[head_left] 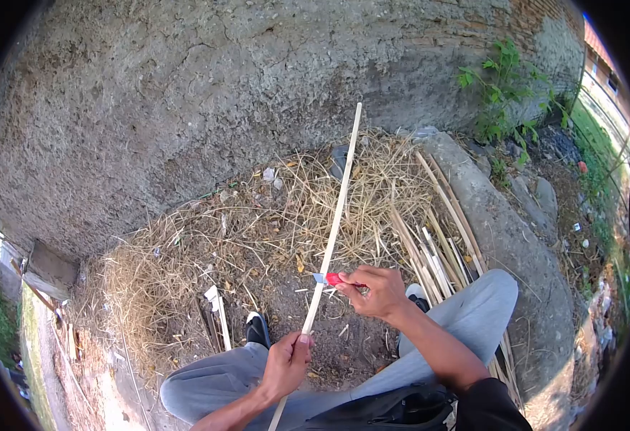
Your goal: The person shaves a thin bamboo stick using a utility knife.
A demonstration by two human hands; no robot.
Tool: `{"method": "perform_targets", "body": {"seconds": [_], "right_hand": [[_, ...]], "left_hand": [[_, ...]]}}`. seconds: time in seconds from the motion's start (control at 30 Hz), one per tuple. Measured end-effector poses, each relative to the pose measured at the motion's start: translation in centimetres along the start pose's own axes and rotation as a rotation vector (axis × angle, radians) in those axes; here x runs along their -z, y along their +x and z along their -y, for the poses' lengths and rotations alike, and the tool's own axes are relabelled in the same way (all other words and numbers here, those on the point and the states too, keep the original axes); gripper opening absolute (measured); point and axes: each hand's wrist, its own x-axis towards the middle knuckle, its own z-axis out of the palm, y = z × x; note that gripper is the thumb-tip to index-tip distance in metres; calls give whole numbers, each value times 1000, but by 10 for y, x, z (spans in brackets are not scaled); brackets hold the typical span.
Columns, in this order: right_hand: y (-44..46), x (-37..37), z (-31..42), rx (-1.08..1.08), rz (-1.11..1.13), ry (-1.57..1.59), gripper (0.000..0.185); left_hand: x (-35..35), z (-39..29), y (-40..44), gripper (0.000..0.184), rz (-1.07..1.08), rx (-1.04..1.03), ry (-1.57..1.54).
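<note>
A long pale strip (340,205) slants from near the wall down between my knees. My left hand (286,365) is closed around its lower part, thumb on top. My right hand (374,291) is closed on the red handle of a knife (334,279). The knife's blade lies across the strip, touching it a little above my left hand.
A rough wall (257,86) rises in front. Straw and shavings (250,230) cover the ground. Split strips (430,262) lie at the right beside a concrete slab (516,251). A green plant (505,90) grows by the wall. My bent legs (473,305) frame the work.
</note>
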Motion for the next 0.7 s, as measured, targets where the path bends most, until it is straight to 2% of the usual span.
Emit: {"method": "perform_targets", "body": {"seconds": [0.43,0.5,0.57,0.6,0.67,0.7], "right_hand": [[1,-6,-5,-35,53,0,15],[1,-9,-18,-93,16,-26,14],[18,18,-50,-461,98,-212,16],[18,30,-88,-379,-155,-236,20],[25,64,-110,-462,-253,-198,20],[28,73,-109,-487,-307,-165,19]], "left_hand": [[0,9,-1,27,-16,12,-17],[-2,10,-7,28,-20,22,-7],[-7,18,-26,29,64,16,51],[-8,19,-33,29,69,13,57],[-4,16,-39,28,145,73,273],[-2,16,-34,29,117,103,205]]}}
